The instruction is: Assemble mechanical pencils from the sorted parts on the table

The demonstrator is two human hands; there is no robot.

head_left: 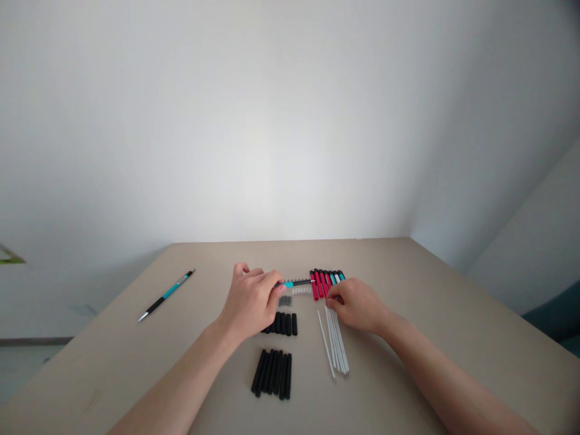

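My left hand [254,299] is closed in a pinch on a blue and black pen barrel [290,284], held level with its narrow end pointing right. Thumb and fingers of my right hand [353,303] are closed at the far ends of a bunch of white pen refills [336,347]; the fingertips partly hide what they grip. One white refill [325,341] lies slightly apart, left of the bunch. Past my right hand is a row of red, blue and white pen barrels [321,285] with black ends, partly covered by that hand.
Short black grips [285,324] and longer black tubes [272,374] lie in rows nearer me. Small springs [285,301] and clear small parts [301,291] sit between the hands. A whole blue and black pen [167,294] lies at left. A wall backs the table [203,257].
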